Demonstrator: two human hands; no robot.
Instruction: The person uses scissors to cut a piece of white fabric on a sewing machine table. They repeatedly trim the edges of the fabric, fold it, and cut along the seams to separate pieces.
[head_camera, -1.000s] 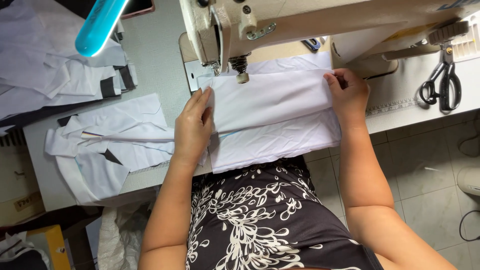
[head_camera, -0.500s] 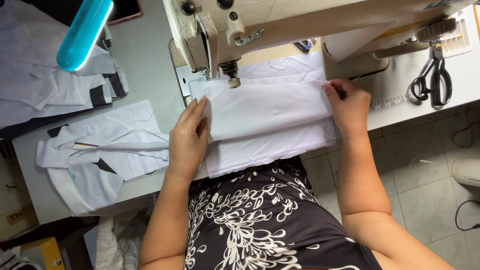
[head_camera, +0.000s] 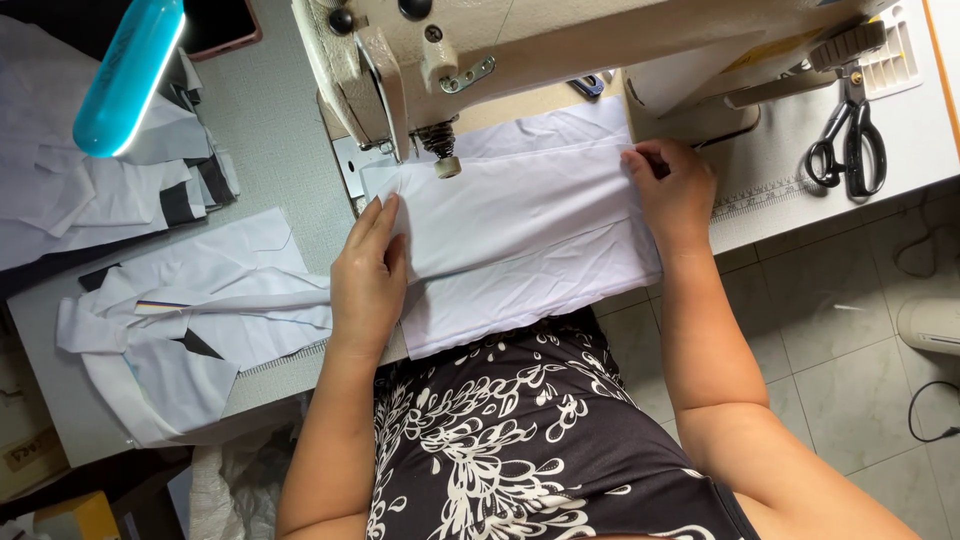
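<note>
Hands (head_camera: 368, 280) (head_camera: 672, 195) still flat on white fabric (head_camera: 520, 235); grip unchanged.

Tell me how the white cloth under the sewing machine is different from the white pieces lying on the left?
The folded white cloth lies smooth under both hands; the loose white pieces lie rumpled and untouched. The folded cloth is plain; the loose pieces show dark patches. Both rest on the grey table.

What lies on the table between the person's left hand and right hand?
In the head view, folded white fabric spans between the left hand and right hand, with the sewing machine's presser foot above its far edge.
</note>
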